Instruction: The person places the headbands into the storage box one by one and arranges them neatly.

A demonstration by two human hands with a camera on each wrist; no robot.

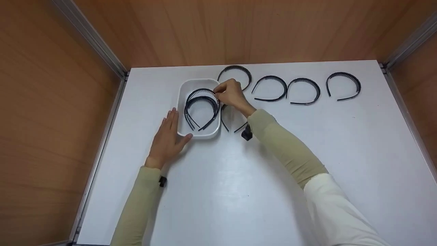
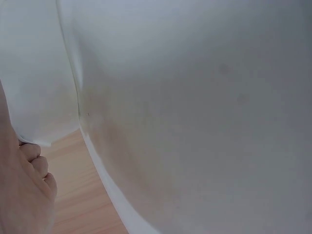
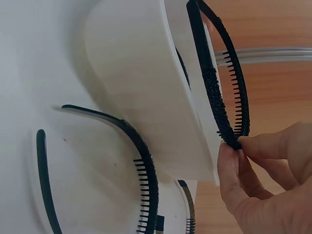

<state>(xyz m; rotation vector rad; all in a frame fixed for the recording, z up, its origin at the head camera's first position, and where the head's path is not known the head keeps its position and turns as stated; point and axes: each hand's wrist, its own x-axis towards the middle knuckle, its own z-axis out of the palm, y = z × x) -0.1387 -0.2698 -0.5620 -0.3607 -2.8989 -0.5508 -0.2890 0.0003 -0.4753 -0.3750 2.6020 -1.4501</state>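
Observation:
My right hand pinches the toothed arc of a black headband between thumb and fingers, over a white plastic container. Inside the container lies at least one more black headband, overlapped by the held one in the head view. Fingers straight, my left hand rests along the container's left side, with the thumb at its front corner. Another headband lies on the table beside the container, partly hidden under my right hand and wrist.
On the white table, several more headbands lie along the back: one behind my right hand, two side by side, and one at the far right. Wood-grain panels enclose the back and sides.

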